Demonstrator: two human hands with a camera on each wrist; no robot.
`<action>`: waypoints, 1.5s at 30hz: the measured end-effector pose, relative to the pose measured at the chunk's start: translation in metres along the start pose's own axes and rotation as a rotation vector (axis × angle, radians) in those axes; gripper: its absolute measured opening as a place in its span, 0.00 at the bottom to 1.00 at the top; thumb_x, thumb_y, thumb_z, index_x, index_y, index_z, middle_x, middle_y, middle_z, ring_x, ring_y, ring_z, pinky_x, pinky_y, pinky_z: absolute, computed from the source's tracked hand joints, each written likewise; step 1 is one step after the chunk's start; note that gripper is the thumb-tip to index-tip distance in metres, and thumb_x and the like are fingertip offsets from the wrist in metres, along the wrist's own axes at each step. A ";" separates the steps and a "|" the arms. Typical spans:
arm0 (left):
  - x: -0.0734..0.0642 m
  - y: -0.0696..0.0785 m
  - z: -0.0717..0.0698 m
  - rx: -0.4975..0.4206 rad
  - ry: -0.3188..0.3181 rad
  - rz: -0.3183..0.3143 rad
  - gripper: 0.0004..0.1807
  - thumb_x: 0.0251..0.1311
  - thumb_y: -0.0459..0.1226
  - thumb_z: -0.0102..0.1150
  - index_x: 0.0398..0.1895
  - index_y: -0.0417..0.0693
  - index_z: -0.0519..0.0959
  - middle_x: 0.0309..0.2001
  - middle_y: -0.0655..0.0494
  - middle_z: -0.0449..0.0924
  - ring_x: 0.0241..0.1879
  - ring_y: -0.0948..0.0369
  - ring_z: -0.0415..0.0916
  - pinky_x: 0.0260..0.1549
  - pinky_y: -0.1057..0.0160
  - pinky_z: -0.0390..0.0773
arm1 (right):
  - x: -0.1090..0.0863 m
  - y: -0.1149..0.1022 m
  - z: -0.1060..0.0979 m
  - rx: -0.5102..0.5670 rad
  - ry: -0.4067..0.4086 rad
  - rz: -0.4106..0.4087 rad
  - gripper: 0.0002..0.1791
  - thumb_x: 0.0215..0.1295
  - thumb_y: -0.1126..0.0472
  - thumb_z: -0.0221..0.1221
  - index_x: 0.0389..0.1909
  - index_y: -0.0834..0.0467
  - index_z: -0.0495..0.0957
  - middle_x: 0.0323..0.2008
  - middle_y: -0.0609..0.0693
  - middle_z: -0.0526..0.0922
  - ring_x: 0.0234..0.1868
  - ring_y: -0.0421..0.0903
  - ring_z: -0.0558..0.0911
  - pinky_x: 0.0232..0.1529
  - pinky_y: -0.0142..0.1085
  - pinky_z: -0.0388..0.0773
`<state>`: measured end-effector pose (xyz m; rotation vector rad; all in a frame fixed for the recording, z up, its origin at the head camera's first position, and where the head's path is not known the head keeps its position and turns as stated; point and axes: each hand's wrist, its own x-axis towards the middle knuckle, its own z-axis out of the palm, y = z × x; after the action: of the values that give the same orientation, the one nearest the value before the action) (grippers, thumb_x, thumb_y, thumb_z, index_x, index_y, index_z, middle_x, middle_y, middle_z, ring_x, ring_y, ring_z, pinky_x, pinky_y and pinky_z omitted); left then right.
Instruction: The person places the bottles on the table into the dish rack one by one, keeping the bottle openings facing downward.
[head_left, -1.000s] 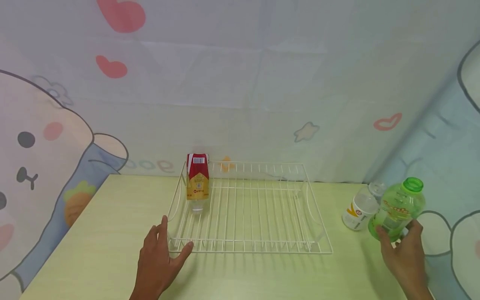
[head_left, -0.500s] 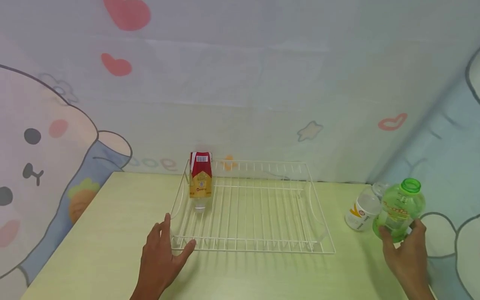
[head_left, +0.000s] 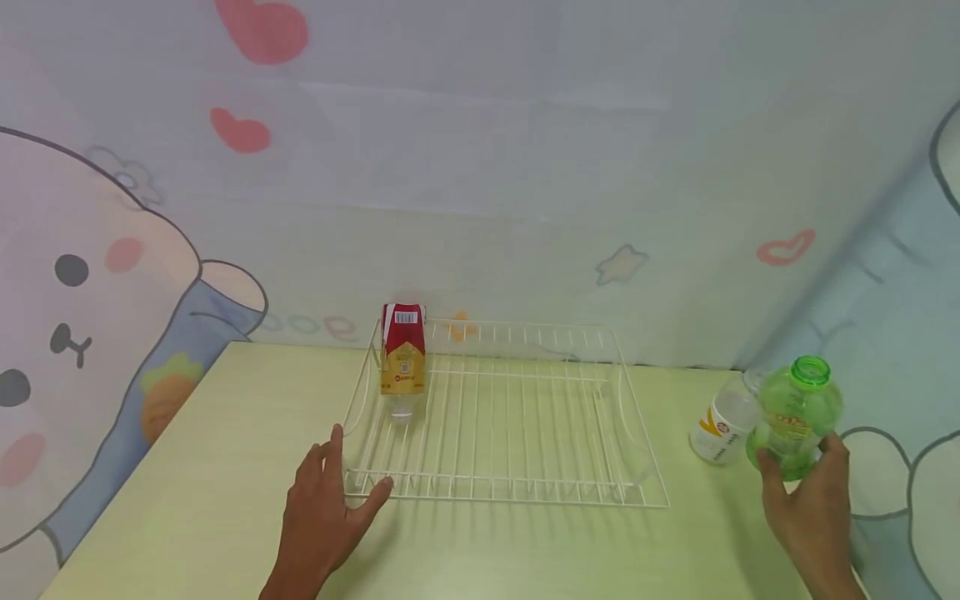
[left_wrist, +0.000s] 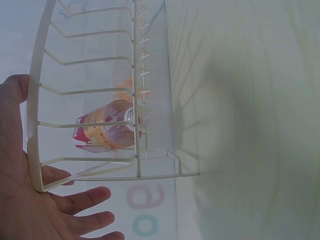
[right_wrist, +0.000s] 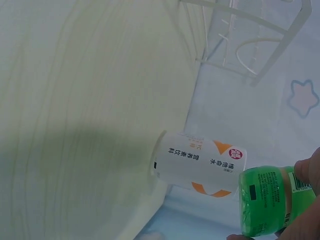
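Note:
A green plastic bottle (head_left: 798,412), its open mouth up, is gripped low between the thumb and fingers of my right hand (head_left: 813,508). Its base (right_wrist: 245,202) hangs above the table level in the right wrist view. Close on its left stands a clear bottle with a white label (head_left: 720,429), upright on the table. My left hand (head_left: 318,508) rests at the front left corner of a white wire rack (head_left: 487,500), thumb and fingers spread around the rim. A red and gold labelled bottle (head_left: 403,358) stands neck down in the rack's left back part.
The pale yellow table (head_left: 195,483) runs to a fabric backdrop (head_left: 480,167) printed with hearts and cartoon figures. Another printed sheet (head_left: 892,350) borders the table on the right, close behind the green bottle.
The green bottle, held in my right hand, has shifted slightly left relative to the table. My left hand keeps its place at the rack's corner. The head view has shifted a little.

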<state>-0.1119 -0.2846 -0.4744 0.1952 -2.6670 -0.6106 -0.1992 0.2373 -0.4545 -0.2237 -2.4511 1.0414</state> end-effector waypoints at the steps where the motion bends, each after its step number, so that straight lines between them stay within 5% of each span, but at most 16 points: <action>1: 0.000 0.000 0.000 -0.001 0.002 0.000 0.53 0.57 0.58 0.64 0.76 0.35 0.55 0.61 0.34 0.68 0.58 0.37 0.69 0.44 0.32 0.73 | 0.000 -0.001 0.000 -0.001 0.003 -0.007 0.41 0.69 0.63 0.57 0.75 0.66 0.45 0.66 0.73 0.58 0.67 0.72 0.61 0.63 0.65 0.58; 35: 0.002 0.004 0.001 -0.013 -0.032 -0.033 0.53 0.59 0.58 0.63 0.77 0.36 0.53 0.63 0.33 0.65 0.60 0.37 0.66 0.47 0.31 0.70 | -0.001 -0.023 -0.001 -0.024 -0.007 -0.091 0.42 0.67 0.64 0.59 0.75 0.67 0.45 0.64 0.75 0.59 0.65 0.73 0.63 0.59 0.66 0.60; 45: 0.001 0.001 0.002 0.003 0.002 -0.016 0.53 0.57 0.57 0.65 0.76 0.36 0.55 0.61 0.33 0.67 0.58 0.36 0.68 0.45 0.32 0.72 | -0.006 -0.034 -0.001 -0.034 -0.008 -0.124 0.43 0.67 0.63 0.60 0.75 0.64 0.45 0.64 0.73 0.59 0.65 0.72 0.63 0.56 0.66 0.60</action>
<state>-0.1138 -0.2828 -0.4752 0.2189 -2.6670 -0.6106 -0.1927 0.2125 -0.4321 -0.0780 -2.4569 0.9497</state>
